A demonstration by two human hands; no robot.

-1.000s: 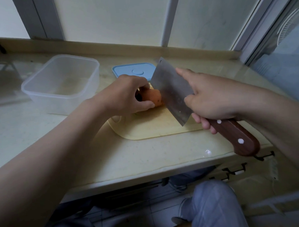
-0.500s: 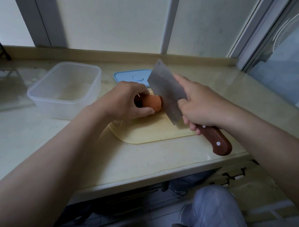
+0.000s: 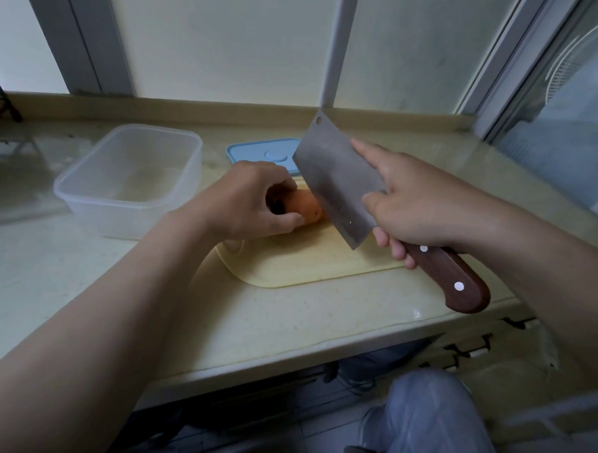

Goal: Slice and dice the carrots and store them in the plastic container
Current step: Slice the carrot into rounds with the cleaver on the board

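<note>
Here, steel cleaver [image 3: 336, 180] meets smooth orange carrot [image 3: 307, 209].

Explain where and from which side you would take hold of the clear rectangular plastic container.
Probably pinch the right-hand wall of the clear rectangular plastic container at its rim, thumb inside, coming from above. It stands upright and open, its blue lid lying apart, so the rim is free; the body looks too wide to span.

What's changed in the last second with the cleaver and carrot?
Little. The steel cleaver with the wooden handle, gripped by the right hand, only shifted slightly at the orange carrot; no slice shows. The left hand still holds it on the pale yellow cutting board; clear plastic container and blue lid unmoved.
</note>
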